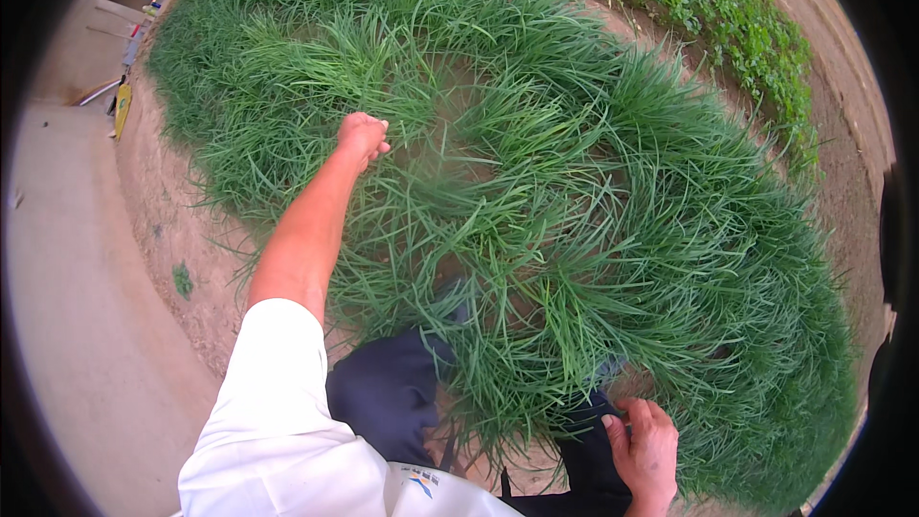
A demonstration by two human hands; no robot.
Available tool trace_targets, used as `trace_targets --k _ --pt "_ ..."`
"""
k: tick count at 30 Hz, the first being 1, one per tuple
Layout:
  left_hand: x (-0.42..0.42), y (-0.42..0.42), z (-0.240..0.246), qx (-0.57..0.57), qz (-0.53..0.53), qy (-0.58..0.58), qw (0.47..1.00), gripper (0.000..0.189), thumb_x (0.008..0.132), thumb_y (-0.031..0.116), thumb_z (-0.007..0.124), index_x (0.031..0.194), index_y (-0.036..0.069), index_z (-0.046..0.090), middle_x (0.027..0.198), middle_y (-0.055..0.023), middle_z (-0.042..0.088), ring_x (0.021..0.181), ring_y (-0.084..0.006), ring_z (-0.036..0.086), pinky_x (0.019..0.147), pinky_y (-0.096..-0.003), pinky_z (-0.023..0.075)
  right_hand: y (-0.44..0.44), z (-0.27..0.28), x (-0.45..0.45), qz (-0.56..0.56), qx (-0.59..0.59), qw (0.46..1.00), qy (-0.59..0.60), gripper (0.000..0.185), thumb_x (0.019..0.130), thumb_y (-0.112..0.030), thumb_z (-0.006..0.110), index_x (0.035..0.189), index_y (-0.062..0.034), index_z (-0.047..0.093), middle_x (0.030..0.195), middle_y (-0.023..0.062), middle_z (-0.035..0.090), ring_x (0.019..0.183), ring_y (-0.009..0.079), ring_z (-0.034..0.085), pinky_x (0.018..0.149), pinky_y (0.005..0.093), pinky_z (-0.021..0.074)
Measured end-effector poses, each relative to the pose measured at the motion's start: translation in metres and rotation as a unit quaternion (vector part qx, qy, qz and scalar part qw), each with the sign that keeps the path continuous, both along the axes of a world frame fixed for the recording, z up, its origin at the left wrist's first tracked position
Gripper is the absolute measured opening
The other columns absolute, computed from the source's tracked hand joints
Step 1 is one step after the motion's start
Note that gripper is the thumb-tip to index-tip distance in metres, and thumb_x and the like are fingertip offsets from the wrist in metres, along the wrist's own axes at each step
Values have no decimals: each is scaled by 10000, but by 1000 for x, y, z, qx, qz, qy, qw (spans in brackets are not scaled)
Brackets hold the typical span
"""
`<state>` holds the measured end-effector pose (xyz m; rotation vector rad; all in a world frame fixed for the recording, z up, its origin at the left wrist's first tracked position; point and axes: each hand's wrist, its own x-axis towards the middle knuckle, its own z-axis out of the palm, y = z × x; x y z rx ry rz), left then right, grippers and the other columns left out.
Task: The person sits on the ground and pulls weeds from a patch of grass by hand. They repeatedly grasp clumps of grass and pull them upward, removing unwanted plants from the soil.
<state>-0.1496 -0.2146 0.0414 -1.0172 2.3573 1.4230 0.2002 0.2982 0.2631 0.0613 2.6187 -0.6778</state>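
A dense bed of long, narrow-leaved green plants (517,208), resembling garlic chives, spreads before me. My left hand (364,138) reaches out over its left half, fingers curled in. Nothing shows sticking out of that fist, though its inner side is partly hidden. Close by my right knee is my right hand (645,445), thumb and fingers apart and holding nothing. Leaves hang between my legs in dark trousers (384,391) and cover most of my feet. Brown soil (459,90) shows through gaps between the clumps.
On the left, a strip of bare earth (161,215) borders a concrete path (72,266). A yellow object (123,109) and several long-handled items lie near the wall at upper left. Broad-leaved green plants (747,29) grow in a row beyond the bed at upper right.
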Motion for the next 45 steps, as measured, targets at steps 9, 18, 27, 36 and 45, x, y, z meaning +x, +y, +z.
trace_targets --k 9,18,27,36,45 --pt "60 -21 58 117 -110 -54 985 116 1080 149 618 1093 36 595 1018 -95 697 821 -180 750 634 -296 578 -1 4 3 0 -21 1000 5 253 897 -140 813 1091 -36 688 882 146 707 769 349 701 691 459 541" --pt "223 -184 169 207 -80 -170 960 64 1020 147 714 1019 90 683 970 -86 760 808 -175 752 673 -304 596 2 2 8 8 -12 1000 -8 252 900 -134 805 1096 -33 682 936 147 718 811 350 708 710 470 548" --pt "229 -194 158 -153 -166 -151 962 259 990 281 738 1043 29 754 838 -41 715 698 -158 689 621 -336 594 -6 5 5 19 -26 999 8 246 909 -131 796 1099 -27 679 935 148 717 808 358 696 708 461 543" --pt "88 -13 80 -459 -402 23 792 433 961 460 743 1099 51 712 985 -221 776 943 -440 747 827 -537 593 0 -5 3 -4 -13 1000 -18 250 921 -140 789 1109 -24 673 940 151 715 807 353 704 712 457 544" --pt "77 -16 38 -489 -403 -97 767 407 989 410 704 984 7 760 991 -242 781 941 -446 758 846 -542 604 -1 -6 -1 10 -13 1000 -15 254 911 -128 793 1110 -28 671 927 147 703 808 354 693 697 456 533"
